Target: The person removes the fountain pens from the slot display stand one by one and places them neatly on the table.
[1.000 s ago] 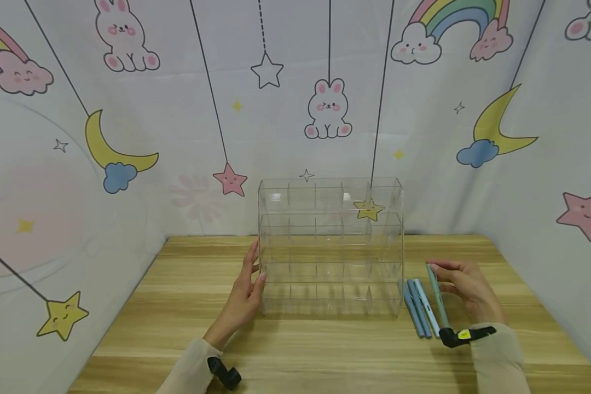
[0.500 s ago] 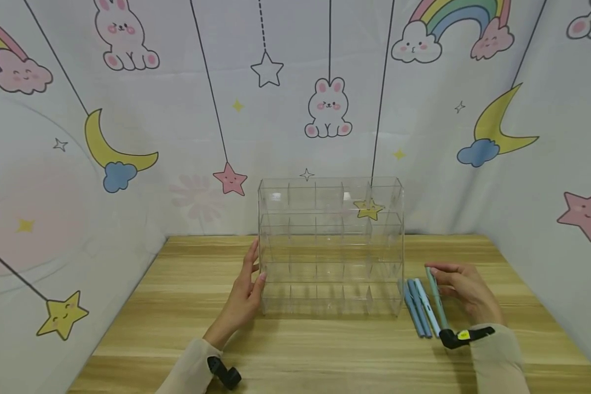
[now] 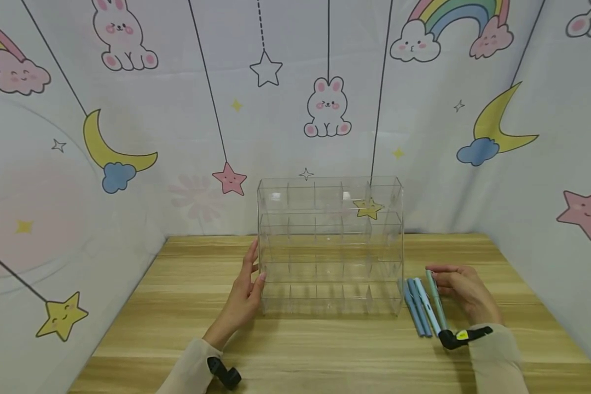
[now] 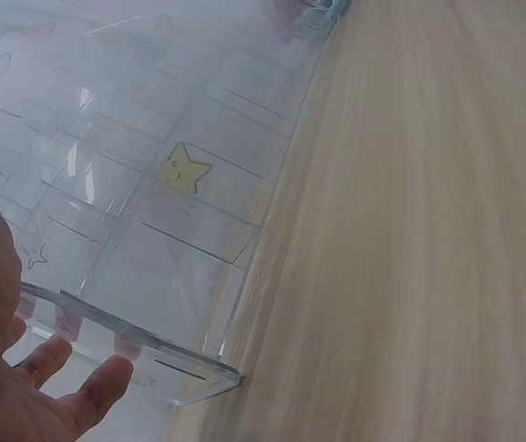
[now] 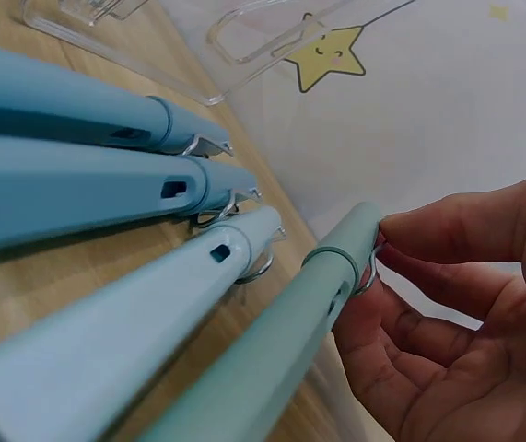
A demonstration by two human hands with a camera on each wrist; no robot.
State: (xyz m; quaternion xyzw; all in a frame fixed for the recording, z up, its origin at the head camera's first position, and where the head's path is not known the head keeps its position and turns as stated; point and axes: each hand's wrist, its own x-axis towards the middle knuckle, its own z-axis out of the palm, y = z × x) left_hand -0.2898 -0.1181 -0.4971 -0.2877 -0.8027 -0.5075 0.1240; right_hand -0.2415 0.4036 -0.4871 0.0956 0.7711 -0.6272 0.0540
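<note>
A clear acrylic rack (image 3: 328, 271) with rows of small compartments stands upright on the table. At its left side my left hand (image 3: 243, 298) rests against the side panel, fingers extended; the left wrist view shows several fingertips (image 4: 106, 382) at the panel. To the right of the rack, my right hand (image 3: 468, 295) pinches a sage-green pen (image 5: 286, 341) near its far end, by the metal clip. The pen lies tilted, its near end hidden behind the wrist camera. Beside it lie two blue pens (image 5: 87, 180) and a pale blue pen (image 5: 124, 327), roughly side by side.
The wood-grain table (image 3: 325, 350) extends in front of the rack and to both sides. A printed fabric curtain (image 3: 285, 126) with bunnies, stars and moons hangs behind it and at the sides. Black cameras (image 3: 224, 374) sit on both wrists.
My right hand has lowered the far end of the green pen slightly, bringing it a little nearer the other pens. My left hand and the rack stay put.
</note>
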